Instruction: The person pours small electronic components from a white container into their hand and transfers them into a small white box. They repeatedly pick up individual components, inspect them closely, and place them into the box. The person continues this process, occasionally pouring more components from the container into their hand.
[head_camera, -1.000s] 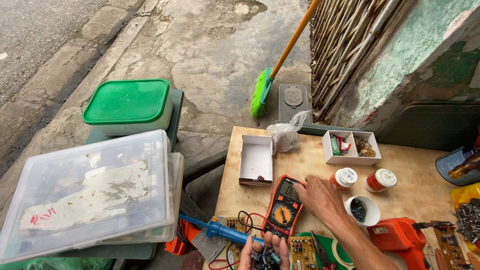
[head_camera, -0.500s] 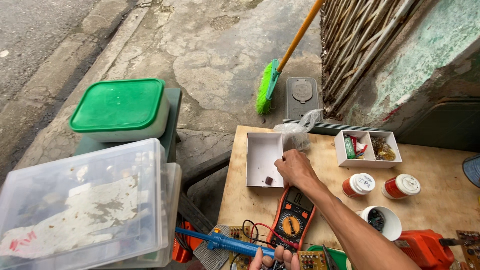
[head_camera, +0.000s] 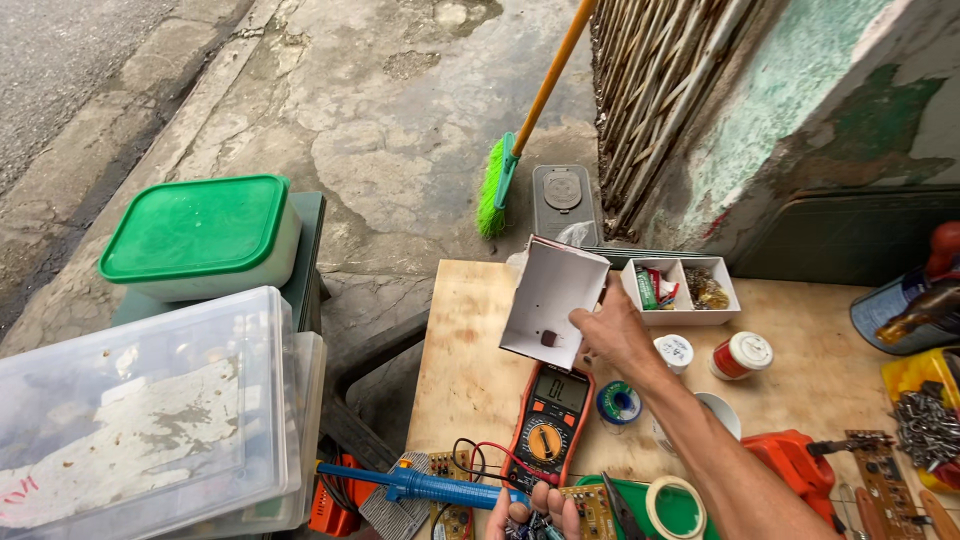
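My right hand (head_camera: 610, 335) grips a small white cardboard box (head_camera: 545, 295) by its lower right edge and holds it tilted up above the wooden table (head_camera: 470, 340). A small dark part (head_camera: 548, 338) lies inside the box. Below it on the table rests an orange and black multimeter (head_camera: 550, 415) with red and black leads. My left hand (head_camera: 540, 508) is at the bottom edge, fingers closed on a small dark item that is mostly cut off. It sits by a blue-handled soldering iron (head_camera: 420, 485) and a circuit board (head_camera: 592, 510).
A divided white tray (head_camera: 680, 290), two small capped jars (head_camera: 742, 355), a solder spool (head_camera: 619, 403), a tape roll (head_camera: 675, 508) and an orange drill (head_camera: 800, 465) crowd the table's right side. At the left stand a clear plastic bin (head_camera: 150, 410) and a green-lidded tub (head_camera: 200, 235). A green broom (head_camera: 497, 185) leans by the fence.
My right hand moved from the multimeter to the white box, took hold of it and lifted it, tilted, off the table. The left hand stayed at the bottom edge.
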